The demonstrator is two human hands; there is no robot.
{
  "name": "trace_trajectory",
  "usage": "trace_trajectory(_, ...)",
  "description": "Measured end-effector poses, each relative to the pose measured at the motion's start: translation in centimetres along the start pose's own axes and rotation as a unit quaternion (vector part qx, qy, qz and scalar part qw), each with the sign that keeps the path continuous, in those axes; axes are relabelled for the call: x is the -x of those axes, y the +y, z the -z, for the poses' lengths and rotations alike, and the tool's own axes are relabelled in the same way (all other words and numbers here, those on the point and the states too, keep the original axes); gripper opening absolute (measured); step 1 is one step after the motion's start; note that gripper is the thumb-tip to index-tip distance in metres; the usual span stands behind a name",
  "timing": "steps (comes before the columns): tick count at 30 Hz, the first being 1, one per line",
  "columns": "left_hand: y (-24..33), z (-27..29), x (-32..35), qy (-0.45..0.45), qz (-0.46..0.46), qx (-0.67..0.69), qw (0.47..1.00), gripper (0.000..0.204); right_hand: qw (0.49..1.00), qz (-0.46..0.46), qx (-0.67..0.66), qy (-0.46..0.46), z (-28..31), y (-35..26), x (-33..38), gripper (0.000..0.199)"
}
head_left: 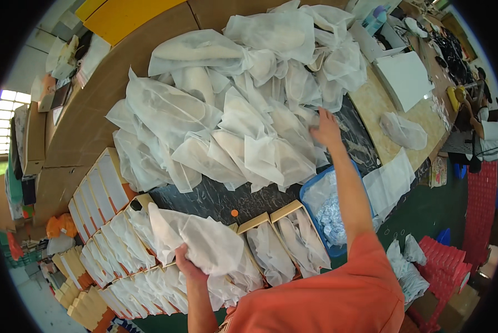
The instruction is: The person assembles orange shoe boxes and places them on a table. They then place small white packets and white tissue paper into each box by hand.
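Observation:
My left hand [190,263] is closed on a pale shoe [196,238] in a thin white see-through bag, held over the near row of boxes. On the dark marbled table, a heap of similar bagged shoes [243,116] spreads in front of me. My right hand [326,130] reaches to the heap's right edge with its fingers apart, close to the nearest bags; whether it touches them is hard to make out. Below the heap stand open shoeboxes [271,252] holding white-wrapped contents.
Right of the boxes sits a blue tray [303,194] with crumpled bluish film, under my right forearm. A lone bagged shoe [403,130] and a white box [405,80] lie on the right-hand surface. More stacked boxes [101,186] line the left. A person [482,130] is far right.

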State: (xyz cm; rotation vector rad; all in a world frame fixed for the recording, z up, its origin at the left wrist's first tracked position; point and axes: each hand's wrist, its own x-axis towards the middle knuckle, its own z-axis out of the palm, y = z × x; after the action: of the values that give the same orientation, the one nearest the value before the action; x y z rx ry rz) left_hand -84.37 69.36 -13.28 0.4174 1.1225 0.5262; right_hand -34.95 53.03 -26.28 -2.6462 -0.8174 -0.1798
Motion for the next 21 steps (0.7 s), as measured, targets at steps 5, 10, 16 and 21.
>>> trace_trajectory(5,-0.7,4.8,2.9,0.073,0.035,-0.019,0.997,0.054,0.988,-0.021,0.024,-0.151,2.7,-3.6,0.9,0.040)
trace_trajectory(10,-3.4,6.9,6.1,0.016,0.074,-0.011,0.997,0.056,0.791,-0.306,-0.519,-0.102,6.3,-5.7,14.6,0.040)
trace_trajectory(16,-2.6,10.5,8.8,0.023,0.090,-0.086,0.992,0.062,0.627,-0.253,-0.726,-0.125,15.8,-14.2,22.7,0.046)
trace_trajectory(21,-1.5,18.2,5.8,-0.047,0.062,-0.033,0.996,0.063,0.393,-0.282,-0.842,-0.239,12.0,-20.3,24.8,0.062)
